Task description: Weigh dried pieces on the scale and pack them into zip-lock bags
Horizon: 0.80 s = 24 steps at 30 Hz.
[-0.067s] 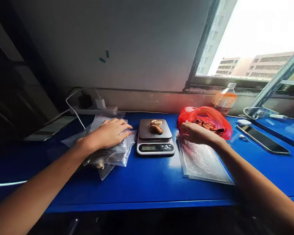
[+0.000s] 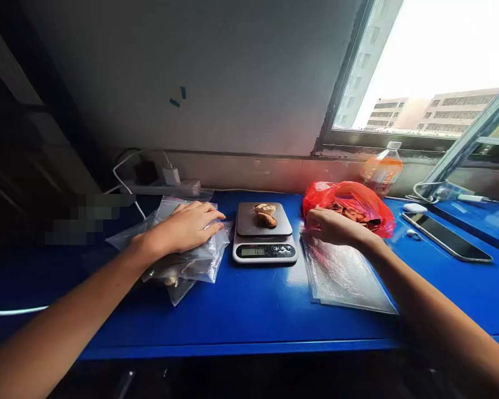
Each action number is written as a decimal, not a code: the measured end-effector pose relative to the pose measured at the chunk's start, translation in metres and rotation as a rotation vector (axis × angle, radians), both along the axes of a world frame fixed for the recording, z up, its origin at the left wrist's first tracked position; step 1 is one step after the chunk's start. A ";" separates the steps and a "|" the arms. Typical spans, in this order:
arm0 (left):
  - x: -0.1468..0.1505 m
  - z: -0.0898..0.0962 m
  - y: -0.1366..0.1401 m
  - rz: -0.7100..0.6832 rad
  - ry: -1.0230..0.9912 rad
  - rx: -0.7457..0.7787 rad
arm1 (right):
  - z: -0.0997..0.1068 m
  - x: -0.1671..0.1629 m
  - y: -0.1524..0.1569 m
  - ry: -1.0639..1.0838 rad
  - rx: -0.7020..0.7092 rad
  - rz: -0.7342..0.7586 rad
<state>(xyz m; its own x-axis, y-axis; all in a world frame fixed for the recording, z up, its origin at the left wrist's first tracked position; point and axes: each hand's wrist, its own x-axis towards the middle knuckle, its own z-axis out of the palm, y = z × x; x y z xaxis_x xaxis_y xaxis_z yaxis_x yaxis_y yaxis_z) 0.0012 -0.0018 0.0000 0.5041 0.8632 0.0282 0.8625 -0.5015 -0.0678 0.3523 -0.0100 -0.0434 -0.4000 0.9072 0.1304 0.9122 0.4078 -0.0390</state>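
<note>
My left hand point(image 2: 191, 224) lies flat, fingers spread, on a pile of clear zip bags point(image 2: 208, 260) with some pale pieces inside. A digital kitchen scale point(image 2: 265, 252) stands between my hands with its display lit. On its steel plate rest pieces that look like dried mushrooms point(image 2: 268, 220), one brown and one pale. My right hand point(image 2: 330, 226) is closed at the upper left corner of a stack of flat clear plastic bags point(image 2: 345, 274), its fingertips pinching the bag edge. Just behind it sits an open red plastic bag point(image 2: 322, 192) with dark brown pieces inside.
An orange drink bottle point(image 2: 381, 169) stands behind the red bag by the window. To the right lie a phone point(image 2: 449, 238), a white earbud case point(image 2: 415, 208) and a cable. A power strip point(image 2: 166, 187) with a white charger is against the wall at left. The blue table's front edge point(image 2: 241, 349) runs below.
</note>
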 end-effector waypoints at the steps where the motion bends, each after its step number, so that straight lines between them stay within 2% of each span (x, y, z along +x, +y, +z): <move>1: 0.000 0.000 -0.001 0.001 -0.002 0.000 | 0.000 0.000 0.001 -0.005 -0.008 -0.009; 15: -0.003 -0.003 0.001 -0.006 -0.031 0.017 | -0.001 -0.001 0.005 0.073 -0.159 0.021; 24: -0.002 -0.003 0.001 -0.014 -0.032 0.017 | 0.000 -0.002 0.004 0.054 -0.112 -0.038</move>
<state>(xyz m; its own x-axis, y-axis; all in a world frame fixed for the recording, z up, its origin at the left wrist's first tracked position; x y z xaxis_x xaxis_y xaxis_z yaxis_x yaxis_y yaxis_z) -0.0009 -0.0007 -0.0035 0.5146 0.8554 0.0588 0.8573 -0.5124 -0.0489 0.3506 -0.0056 -0.0430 -0.3602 0.9316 0.0476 0.9223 0.3633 -0.1319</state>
